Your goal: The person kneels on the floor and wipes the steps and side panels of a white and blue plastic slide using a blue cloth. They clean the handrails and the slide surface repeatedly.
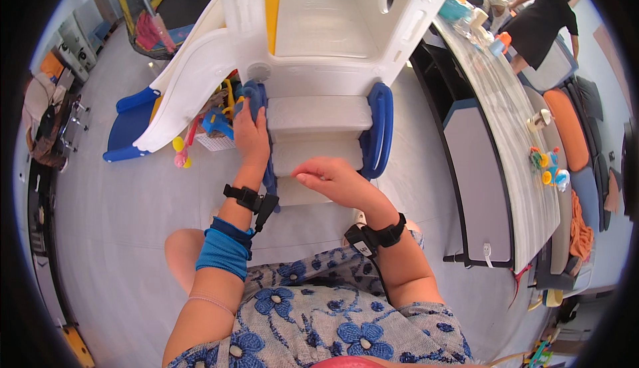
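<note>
A white plastic toddler slide set point(322, 76) with moulded steps point(319, 113) stands in front of me. My left hand point(252, 130) is on the left side of the steps, pressing what looks like a crumpled blue cloth point(251, 97) against the blue left handrail point(269, 175). Part of the cloth is hidden under the fingers. Over the lower steps hovers my right hand point(332, 180), its fingers drawn together and nothing visible in them. The blue right handrail point(382, 130) is beyond it, untouched.
A white basket point(215, 141) of toys sits under the slide chute point(187, 88). To the right runs a long marble-patterned table point(519, 168) bearing toys and a cup point(539, 119). Other people point(536, 23) are at its far end. A netted trampoline point(182, 3) stands at back left.
</note>
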Tool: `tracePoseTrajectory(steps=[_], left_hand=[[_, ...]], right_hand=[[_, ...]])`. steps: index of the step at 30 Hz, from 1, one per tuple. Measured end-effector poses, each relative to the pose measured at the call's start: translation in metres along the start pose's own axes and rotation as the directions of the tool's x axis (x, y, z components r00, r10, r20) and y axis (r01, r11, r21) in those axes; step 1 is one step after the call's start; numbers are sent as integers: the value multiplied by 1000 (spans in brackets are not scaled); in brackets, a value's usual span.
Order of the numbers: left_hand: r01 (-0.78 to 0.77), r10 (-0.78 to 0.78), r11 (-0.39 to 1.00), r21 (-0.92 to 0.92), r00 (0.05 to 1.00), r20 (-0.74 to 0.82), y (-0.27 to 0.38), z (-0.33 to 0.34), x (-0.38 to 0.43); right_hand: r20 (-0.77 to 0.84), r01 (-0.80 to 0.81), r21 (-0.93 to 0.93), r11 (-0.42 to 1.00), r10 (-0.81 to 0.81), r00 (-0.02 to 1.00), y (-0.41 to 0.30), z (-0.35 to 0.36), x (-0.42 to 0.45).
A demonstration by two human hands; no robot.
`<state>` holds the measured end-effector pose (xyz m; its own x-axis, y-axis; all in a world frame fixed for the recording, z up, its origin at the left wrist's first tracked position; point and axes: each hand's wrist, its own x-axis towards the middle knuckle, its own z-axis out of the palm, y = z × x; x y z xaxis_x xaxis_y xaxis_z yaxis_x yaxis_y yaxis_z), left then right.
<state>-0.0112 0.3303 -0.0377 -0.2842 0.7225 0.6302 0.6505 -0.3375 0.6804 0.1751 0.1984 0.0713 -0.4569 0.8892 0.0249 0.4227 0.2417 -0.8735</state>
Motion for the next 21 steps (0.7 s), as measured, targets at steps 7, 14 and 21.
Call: tracePoseTrajectory(steps=[7, 14, 21], left_hand=[[-19, 19, 1000, 11, 1000, 17, -4, -9, -50], [85, -84, 996, -5, 993, 78, -36, -12, -124], [230, -256, 965, 125, 732, 631, -70, -42, -156]], right_hand=[[44, 30, -89, 996, -27, 999, 6, -2, 3], [55, 90, -250, 964, -79, 995, 22, 5, 5], [58, 63, -212, 975, -52, 997, 40, 16, 8]])
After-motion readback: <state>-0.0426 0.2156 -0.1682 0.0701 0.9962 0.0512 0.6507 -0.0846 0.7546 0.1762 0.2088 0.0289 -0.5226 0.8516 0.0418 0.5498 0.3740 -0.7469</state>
